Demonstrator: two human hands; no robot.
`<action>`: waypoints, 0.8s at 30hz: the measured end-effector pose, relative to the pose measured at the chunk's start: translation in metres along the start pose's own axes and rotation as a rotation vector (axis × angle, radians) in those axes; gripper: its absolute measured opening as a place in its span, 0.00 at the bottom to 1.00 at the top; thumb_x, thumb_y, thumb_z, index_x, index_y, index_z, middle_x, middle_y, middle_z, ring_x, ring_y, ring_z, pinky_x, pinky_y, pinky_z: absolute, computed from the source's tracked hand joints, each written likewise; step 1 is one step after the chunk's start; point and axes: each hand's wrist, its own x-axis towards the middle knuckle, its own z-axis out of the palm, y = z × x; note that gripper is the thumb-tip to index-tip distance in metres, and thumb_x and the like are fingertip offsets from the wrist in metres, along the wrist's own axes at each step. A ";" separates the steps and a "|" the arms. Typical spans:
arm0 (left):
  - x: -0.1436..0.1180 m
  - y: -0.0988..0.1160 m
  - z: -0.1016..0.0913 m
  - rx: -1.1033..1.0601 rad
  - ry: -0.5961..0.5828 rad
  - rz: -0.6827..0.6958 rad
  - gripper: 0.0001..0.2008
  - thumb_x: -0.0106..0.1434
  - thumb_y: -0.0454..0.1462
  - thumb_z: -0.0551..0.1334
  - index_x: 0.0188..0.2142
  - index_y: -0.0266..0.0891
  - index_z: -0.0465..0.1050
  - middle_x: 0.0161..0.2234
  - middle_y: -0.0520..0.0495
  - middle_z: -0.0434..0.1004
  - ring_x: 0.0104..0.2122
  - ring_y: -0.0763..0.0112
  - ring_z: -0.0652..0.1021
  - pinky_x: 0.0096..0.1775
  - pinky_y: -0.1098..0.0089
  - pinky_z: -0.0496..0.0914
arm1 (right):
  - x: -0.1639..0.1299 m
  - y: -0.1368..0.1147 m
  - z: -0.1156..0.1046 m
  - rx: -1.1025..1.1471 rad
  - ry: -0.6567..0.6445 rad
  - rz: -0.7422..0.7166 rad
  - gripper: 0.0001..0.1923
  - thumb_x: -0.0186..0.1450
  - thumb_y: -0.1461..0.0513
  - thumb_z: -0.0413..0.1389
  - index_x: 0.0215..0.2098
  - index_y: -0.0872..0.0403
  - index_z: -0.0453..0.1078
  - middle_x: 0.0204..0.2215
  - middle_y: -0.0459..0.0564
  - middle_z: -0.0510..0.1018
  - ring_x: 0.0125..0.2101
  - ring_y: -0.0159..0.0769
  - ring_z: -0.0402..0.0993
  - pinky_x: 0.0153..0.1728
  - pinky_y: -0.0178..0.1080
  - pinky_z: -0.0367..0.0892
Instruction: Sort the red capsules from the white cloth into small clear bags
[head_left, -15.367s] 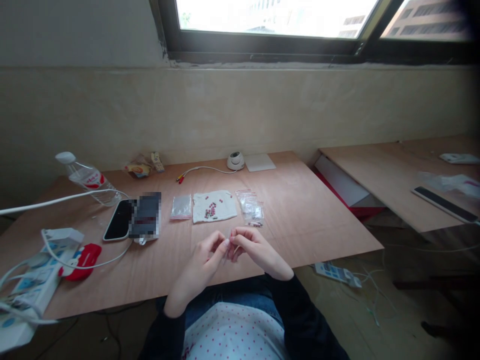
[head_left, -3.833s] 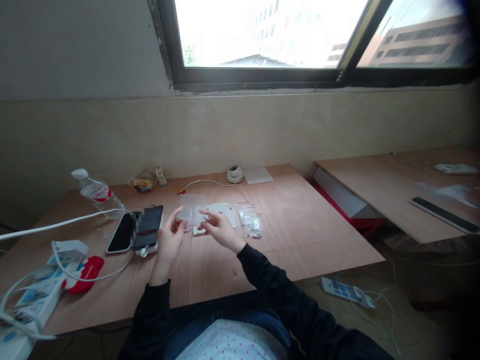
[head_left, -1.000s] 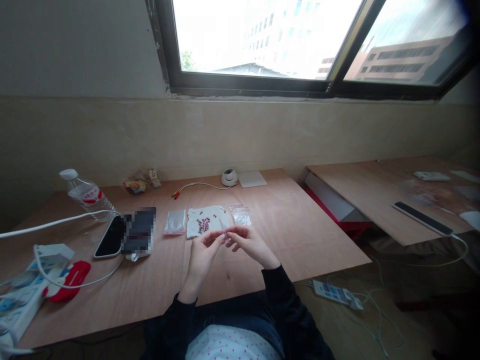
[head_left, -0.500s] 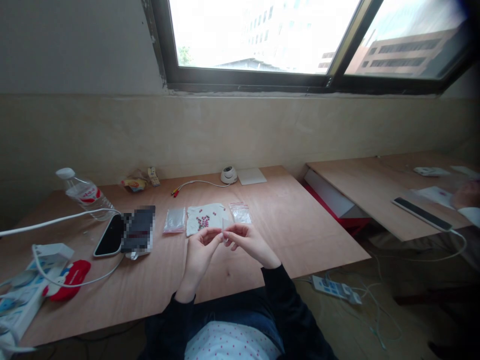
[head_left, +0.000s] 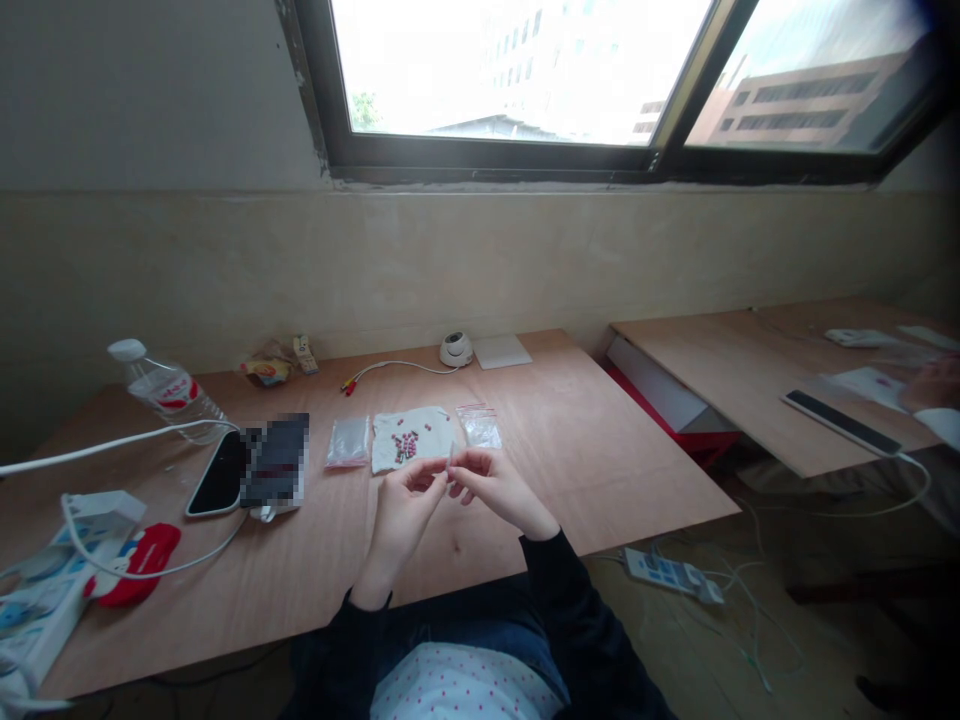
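1. A person seated at a plywood table (head_left: 570, 440) is working with both hands raised just above its near edge, below a wide window (head_left: 525, 70).

2. The left hand (head_left: 401, 500) and right hand (head_left: 491, 482) are meeting fingertip to fingertip, both pinching a small clear bag (head_left: 450, 460); whether its mouth is open or sealed, and whether anything is inside, is too small to tell.

3. Just beyond the hands, a white cloth (head_left: 412, 440) is still carrying a cluster of small red pieces (head_left: 406, 443), so, judging from the layout, plenty of pieces are waiting to be bagged.

4. Left of the cloth, a flat pile of clear bags (head_left: 348, 442) is lying on the table; these look empty.

5. Right of the cloth, another small pile of bags (head_left: 480, 427) is lying flat. Whether these are filled cannot be made out.

6. As a judgement, the work is sitting somewhere in the middle: one bag is in hand, loose pieces are remaining on the cloth, and more bags are lying to either side.

7. Farther left, a phone (head_left: 221, 472), a power strip (head_left: 45, 600) with a white cable and a water bottle (head_left: 169, 390) are crowding the table's left end; a small dome camera (head_left: 455, 348) is sitting at the far edge.

8. At the far right, another person's hand (head_left: 930, 385) is showing over a neighbouring table.
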 end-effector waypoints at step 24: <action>0.000 -0.007 -0.005 0.470 -0.037 0.255 0.08 0.60 0.36 0.57 0.34 0.42 0.76 0.34 0.48 0.79 0.36 0.64 0.77 0.40 0.68 0.67 | -0.002 0.004 0.008 -0.163 0.069 -0.011 0.06 0.57 0.65 0.50 0.23 0.55 0.65 0.20 0.43 0.70 0.23 0.29 0.70 0.22 0.30 0.61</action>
